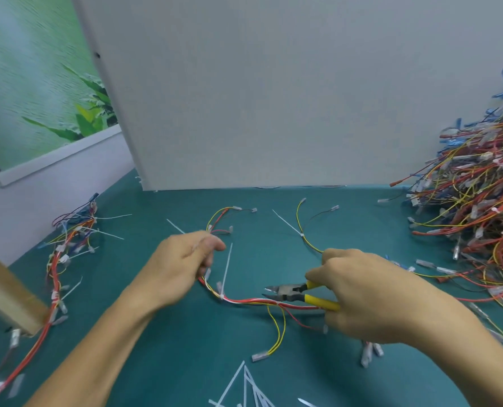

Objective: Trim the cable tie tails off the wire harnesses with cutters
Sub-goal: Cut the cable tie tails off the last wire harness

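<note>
Gripping the left end of the red-white-yellow wire harness [253, 301] in the left hand [185, 259], fingers curled round the wires. Letting the rest lie along the teal worktop [156, 362].

Wrapping the right hand [361, 295] round both handles of the yellow-handled steel cutters [294, 292]. Holding the blades a little apart and pointing them leftward, just above the harness's middle.

Targeting, by the look of it, the white nylon cable tie tail [227, 268] rising upright off the harness, left of the blades and between the two hands.

Doing it well, as judged:
- sliding the blades left along the harness to the tie's head;
- setting them flush against the head and square to the tail, biting nylon only;
- tensioning the harness with the left hand to stop the tie rolling.

Standing in the way:
- watching the thin red and yellow branch wires [276, 324] dropping off the harness right beneath the blades, since nicking the insulation looks like the main risk.

Also noting around the harness:
- another white tail [287, 223] on a yellow-and-black branch beyond it;
- a loose scatter of cut white tie tails [250, 386] in front of it;
- a large tangled pile of red, yellow and blue harnesses [479, 201] far to its right;
- a smaller bunch of harnesses with white tails sticking out [68, 245] to its left;
- a pale grey partition panel [273, 98] standing behind it.
</note>
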Action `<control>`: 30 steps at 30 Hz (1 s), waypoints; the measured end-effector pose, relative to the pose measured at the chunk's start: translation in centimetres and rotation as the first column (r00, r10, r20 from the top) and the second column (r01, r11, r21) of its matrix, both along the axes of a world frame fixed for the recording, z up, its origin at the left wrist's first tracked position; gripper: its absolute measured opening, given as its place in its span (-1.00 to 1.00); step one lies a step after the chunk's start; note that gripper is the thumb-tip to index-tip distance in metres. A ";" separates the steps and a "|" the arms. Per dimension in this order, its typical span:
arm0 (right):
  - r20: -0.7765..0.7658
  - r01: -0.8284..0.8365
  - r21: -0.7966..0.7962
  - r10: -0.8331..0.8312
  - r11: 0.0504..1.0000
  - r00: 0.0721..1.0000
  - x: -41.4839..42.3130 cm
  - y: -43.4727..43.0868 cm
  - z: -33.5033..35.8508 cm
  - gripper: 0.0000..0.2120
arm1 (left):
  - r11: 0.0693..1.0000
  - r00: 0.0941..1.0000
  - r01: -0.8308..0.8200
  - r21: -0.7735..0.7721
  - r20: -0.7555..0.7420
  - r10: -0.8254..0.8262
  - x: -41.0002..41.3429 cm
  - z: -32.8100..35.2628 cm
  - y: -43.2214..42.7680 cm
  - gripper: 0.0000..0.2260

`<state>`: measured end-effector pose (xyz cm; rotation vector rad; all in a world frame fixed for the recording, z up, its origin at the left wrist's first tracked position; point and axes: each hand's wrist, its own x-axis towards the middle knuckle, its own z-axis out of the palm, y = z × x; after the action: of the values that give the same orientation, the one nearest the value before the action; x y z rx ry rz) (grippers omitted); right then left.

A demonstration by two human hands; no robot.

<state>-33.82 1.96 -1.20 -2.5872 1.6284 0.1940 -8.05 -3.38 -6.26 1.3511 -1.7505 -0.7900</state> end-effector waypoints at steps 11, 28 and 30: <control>-0.061 -0.037 -0.065 0.033 0.997 0.998 3.4 0.8 0.7 -0.78 | 0.961 0.922 0.275 0.016 0.277 -0.269 0.7 -2.8 1.0 -0.80; -0.009 -0.013 -0.099 0.012 0.995 1.000 5.1 -0.9 -3.2 -0.92 | 0.948 0.903 0.316 0.048 0.292 -0.316 0.3 -3.0 0.6 -0.80; -0.010 -0.008 -0.094 0.007 0.996 1.000 5.2 -0.9 -3.3 -0.93 | 0.948 0.901 0.317 0.045 0.297 -0.315 0.3 -2.9 0.6 -0.81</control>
<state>-28.59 1.05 -4.53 -2.6653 1.6698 0.1334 -7.75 -2.78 -9.20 1.2494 -2.2527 -0.7813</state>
